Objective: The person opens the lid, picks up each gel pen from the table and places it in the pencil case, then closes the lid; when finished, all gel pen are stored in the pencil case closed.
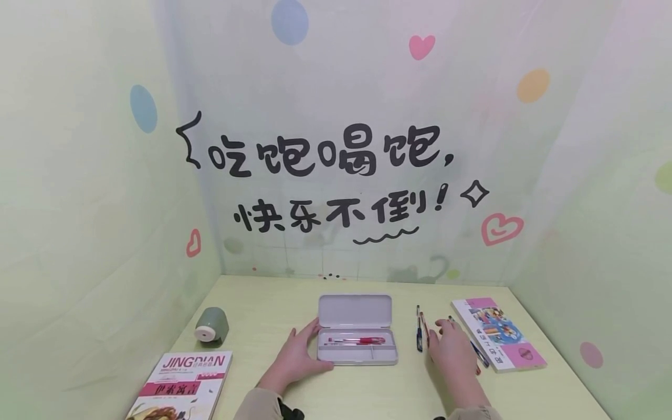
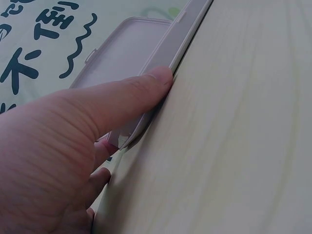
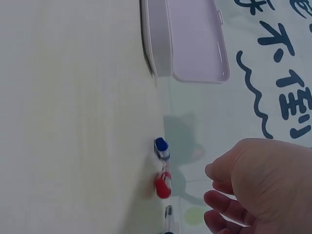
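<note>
A pale lilac pencil case (image 1: 343,357) lies with its lid (image 1: 355,311) raised at the back. Inside its rear compartment are red pens (image 1: 370,340). My left hand (image 1: 298,359) holds the case's left end, thumb (image 2: 141,90) against the front wall and fingers round the corner. Over the loose pens to the right of the case, my right hand (image 1: 452,353) hovers with fingers loosely bent and nothing visible in them. A blue-capped pen (image 1: 419,340) and a red pen (image 1: 424,326) lie left of that hand. Another dark blue pen (image 1: 480,354) shows on its right, partly hidden.
A pink and white book (image 1: 499,335) lies at the right. A grey-green pencil sharpener (image 1: 212,326) stands at the left, behind another book (image 1: 181,385) near the table's left edge. Printed cloth walls (image 1: 336,256) enclose the table at the back and sides.
</note>
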### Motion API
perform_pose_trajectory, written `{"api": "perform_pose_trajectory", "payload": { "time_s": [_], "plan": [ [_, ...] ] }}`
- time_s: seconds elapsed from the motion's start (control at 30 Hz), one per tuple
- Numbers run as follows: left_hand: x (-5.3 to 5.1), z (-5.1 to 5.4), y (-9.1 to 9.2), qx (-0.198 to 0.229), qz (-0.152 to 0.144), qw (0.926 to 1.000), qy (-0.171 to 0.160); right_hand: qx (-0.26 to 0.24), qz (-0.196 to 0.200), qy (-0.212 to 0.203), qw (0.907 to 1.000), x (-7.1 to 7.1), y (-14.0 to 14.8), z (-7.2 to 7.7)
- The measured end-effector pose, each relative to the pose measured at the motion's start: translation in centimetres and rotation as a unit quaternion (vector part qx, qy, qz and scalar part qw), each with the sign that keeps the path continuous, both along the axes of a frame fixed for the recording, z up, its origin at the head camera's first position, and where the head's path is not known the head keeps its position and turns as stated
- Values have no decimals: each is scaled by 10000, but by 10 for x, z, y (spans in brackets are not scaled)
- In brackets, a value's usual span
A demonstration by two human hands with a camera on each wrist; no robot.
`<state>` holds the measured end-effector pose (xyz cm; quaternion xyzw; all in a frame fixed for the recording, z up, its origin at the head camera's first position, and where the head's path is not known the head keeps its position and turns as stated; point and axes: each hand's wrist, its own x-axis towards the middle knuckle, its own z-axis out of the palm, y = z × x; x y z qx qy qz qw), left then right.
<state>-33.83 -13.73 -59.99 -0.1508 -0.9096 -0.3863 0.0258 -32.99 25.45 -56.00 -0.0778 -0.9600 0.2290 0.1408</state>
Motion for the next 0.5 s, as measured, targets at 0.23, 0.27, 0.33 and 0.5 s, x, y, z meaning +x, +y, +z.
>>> {"api": "perform_pose_trajectory", "payload": {
  "time_s": [0.23, 0.27, 0.33, 0.5],
  "plan": [
    [0, 0, 0, 28, 30, 10000, -45, 49, -152, -591, 9981, 4, 22, -3],
    [0, 0, 0, 31, 33, 10000, -55, 75, -169, -675, 9975, 5, 24, -4],
    [0, -1, 0, 37, 37, 10000, -65, 108, -187, -790, 9966, 7, 28, -5],
    [0, -2, 0, 56, 22, 10000, -53, 120, -193, -912, 9956, 10, 31, -6]
  ]
}}
